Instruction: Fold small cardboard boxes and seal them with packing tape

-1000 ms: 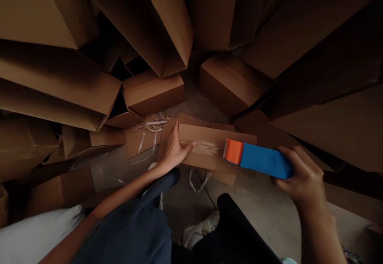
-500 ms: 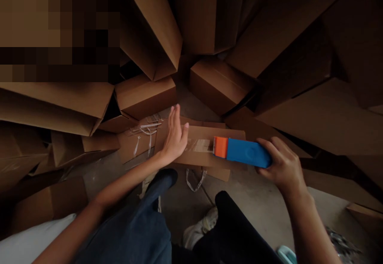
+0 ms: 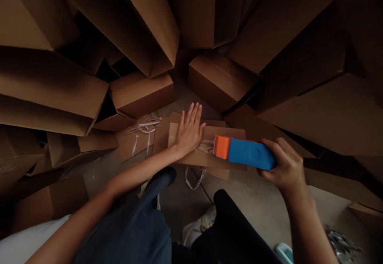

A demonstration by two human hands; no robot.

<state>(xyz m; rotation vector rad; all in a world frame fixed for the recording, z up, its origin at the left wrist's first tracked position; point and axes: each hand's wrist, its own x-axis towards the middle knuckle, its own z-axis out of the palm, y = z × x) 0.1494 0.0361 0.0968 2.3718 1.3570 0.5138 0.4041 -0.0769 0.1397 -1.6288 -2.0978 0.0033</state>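
My left hand (image 3: 190, 133) lies flat on a piece of cardboard (image 3: 231, 162), fingers stretched and pointing away from me. Beside its thumb, a strip of clear tape (image 3: 206, 146) runs along the cardboard towards the right. My right hand (image 3: 284, 162) is wrapped round the back end of a blue-and-orange tape dispenser (image 3: 251, 153). The dispenser's orange front end is over the cardboard, at the right end of the visible tape. My left palm hides part of the tape.
Tall cardboard boxes (image 3: 197, 12) crowd the far side, with a smaller box (image 3: 221, 80) beyond the cardboard. Loose white strips (image 3: 146, 130) lie on flattened cardboard at left. A teal object (image 3: 284, 253) sits on the concrete floor (image 3: 248, 188) near my right forearm.
My left hand has moved right and come down flat over the tape, where before it was held up on edge. The tape dispenser has shifted very slightly right in my right hand.
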